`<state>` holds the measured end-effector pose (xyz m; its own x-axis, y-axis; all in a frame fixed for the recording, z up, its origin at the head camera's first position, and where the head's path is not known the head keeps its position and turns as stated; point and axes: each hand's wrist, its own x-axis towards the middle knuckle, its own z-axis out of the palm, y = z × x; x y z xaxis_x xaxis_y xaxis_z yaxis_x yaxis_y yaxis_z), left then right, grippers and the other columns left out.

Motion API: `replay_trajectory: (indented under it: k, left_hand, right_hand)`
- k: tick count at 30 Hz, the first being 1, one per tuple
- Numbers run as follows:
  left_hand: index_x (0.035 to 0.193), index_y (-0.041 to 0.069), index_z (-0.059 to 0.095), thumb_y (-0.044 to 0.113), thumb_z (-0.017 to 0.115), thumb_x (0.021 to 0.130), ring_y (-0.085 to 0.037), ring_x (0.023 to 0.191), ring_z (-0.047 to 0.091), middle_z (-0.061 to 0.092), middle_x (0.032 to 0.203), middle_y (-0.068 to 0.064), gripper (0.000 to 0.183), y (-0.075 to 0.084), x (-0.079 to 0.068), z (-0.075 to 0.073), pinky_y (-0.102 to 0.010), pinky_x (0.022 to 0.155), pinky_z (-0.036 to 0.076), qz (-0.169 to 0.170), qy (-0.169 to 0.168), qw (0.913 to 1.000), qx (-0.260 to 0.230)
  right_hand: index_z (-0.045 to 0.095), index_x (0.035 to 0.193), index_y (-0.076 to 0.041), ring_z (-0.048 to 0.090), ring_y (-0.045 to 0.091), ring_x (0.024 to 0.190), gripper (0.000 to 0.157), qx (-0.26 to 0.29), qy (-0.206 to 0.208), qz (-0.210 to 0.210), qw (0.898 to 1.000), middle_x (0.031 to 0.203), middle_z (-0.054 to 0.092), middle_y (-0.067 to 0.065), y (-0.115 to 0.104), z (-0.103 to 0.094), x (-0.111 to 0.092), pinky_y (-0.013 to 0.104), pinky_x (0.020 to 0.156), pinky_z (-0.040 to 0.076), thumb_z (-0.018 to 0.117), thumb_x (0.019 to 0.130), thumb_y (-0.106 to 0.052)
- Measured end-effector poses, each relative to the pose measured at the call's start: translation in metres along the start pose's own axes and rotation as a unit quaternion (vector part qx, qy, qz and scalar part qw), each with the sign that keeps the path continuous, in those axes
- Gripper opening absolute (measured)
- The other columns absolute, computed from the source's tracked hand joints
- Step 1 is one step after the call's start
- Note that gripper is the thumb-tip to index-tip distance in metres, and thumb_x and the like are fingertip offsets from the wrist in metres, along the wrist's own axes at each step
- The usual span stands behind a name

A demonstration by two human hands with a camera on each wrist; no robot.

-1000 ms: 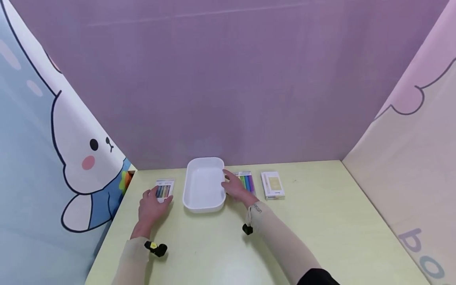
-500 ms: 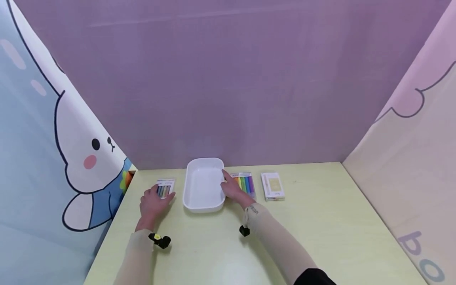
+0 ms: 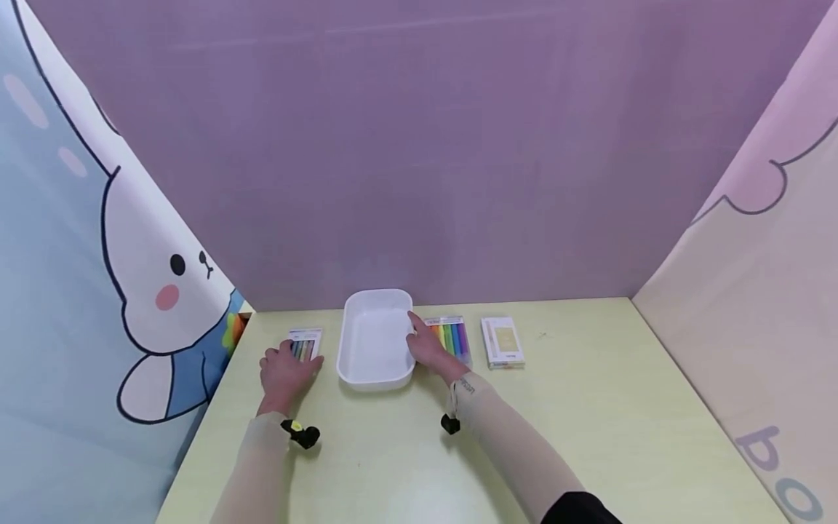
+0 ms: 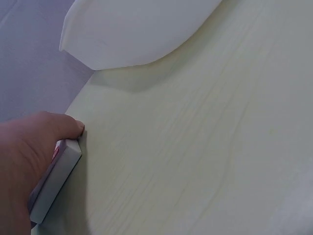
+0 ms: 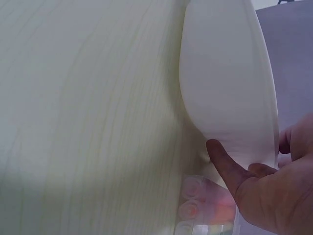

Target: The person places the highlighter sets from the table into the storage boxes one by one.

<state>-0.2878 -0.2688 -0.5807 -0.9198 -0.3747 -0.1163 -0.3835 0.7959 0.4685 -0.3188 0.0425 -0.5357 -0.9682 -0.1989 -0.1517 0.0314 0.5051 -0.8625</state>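
Settling its grip, seemingly: left hand (image 3: 286, 375) is pinching the colored-stick box (image 3: 306, 335), forearm (image 3: 252, 466) edging forward this past second; right hand (image 3: 430, 346), apart, is holding the white tray (image 3: 374, 346).

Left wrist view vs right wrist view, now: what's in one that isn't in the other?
Only the left wrist view: the left hand at a small pack, with the pack's pale side facing the camera.

Only the right wrist view: the right hand at the tray's rim, plus part of the rainbow pack with round ends showing.

Both: the outer side of the white tray, the pale tabletop and the purple backdrop.
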Motion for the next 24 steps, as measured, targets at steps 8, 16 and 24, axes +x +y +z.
replay_trajectory:
  k: [8, 16, 24]
  left_hand:
    - [0.147, 0.001, 0.029, 0.066, 0.071, 0.072, -0.048, 0.108, 0.037, 0.037, 0.127, -0.031, 0.108, 0.003, 0.005, -0.006, -0.065, 0.089, 0.041, -0.033, -0.016, 0.9990, -0.026]
    - [0.142, -0.004, 0.034, 0.067, 0.068, 0.075, -0.047, 0.104, 0.043, 0.042, 0.122, -0.031, 0.104, 0.002, -0.008, -0.006, -0.062, 0.091, 0.041, -0.015, -0.005, 0.9994, -0.031]
    - [0.141, -0.004, 0.036, 0.069, 0.067, 0.075, -0.046, 0.101, 0.046, 0.045, 0.119, -0.031, 0.103, 0.011, -0.019, -0.022, -0.060, 0.087, 0.043, 0.009, 0.036, 0.9990, -0.026]
  right_hand:
    - [0.023, 0.156, -0.020, 0.029, 0.028, 0.140, 0.056, -0.012, -0.001, 0.003, 1.000, 0.155, 0.031, 0.011, -0.001, 0.000, 0.001, 0.044, 0.112, 0.024, 0.039, 0.102, -0.014]
    - [0.021, 0.156, -0.020, 0.024, 0.029, 0.142, 0.056, -0.008, -0.017, 0.009, 1.000, 0.157, 0.026, 0.009, -0.002, -0.002, -0.005, 0.045, 0.113, 0.021, 0.037, 0.104, -0.015]
    - [0.020, 0.157, -0.021, 0.023, 0.027, 0.143, 0.056, -0.013, -0.018, 0.007, 1.000, 0.158, 0.025, 0.008, -0.004, -0.001, -0.002, 0.044, 0.114, 0.020, 0.037, 0.104, -0.017]
